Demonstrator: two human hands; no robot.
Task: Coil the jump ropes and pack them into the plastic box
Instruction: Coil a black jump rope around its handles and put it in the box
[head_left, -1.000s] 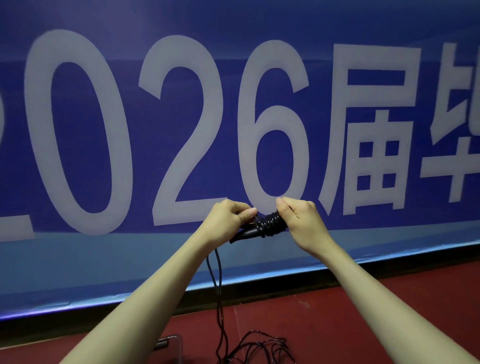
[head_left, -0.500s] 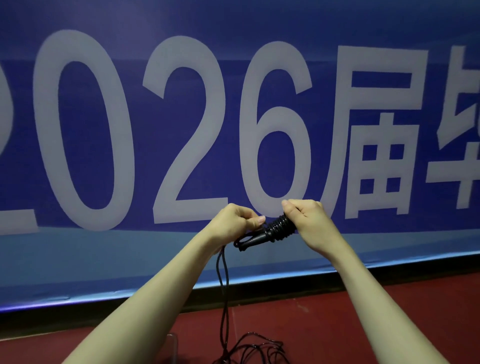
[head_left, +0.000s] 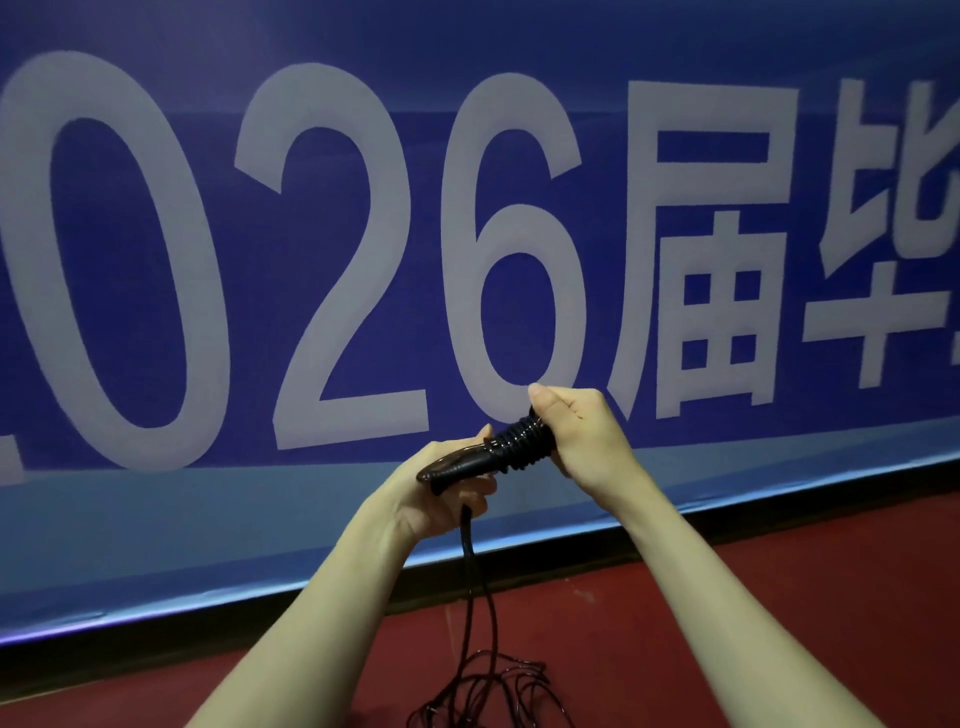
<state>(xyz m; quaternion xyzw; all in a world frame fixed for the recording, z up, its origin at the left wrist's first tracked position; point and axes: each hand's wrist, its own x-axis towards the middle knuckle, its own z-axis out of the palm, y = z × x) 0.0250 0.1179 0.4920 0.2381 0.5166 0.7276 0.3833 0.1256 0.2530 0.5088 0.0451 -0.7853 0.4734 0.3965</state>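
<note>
Forearms rise from the bottom edge toward the centre of the frame, bare, meeting at the jump rope handles (head_left: 483, 457). Between them, at bottom centre, the loose black cord (head_left: 480, 686) lies tangled on the red floor (head_left: 779, 597), and two strands climb from that heap up to the left hand (head_left: 441, 493). That hand curls its fingers round the lower, tapered end of the black handles, palm toward the camera, the cord passing out beneath it. Just right of centre, the right hand (head_left: 576, 431) grips the upper end, where the cord is wound in tight turns around the handles; its thumb points up-left. No box shows in the frame. Red floor lies open on the lower right, reaching to a dark strip along the foot of the wall. Beyond, a blue banner (head_left: 363, 260) with large pale characters fills the upper frame.
</note>
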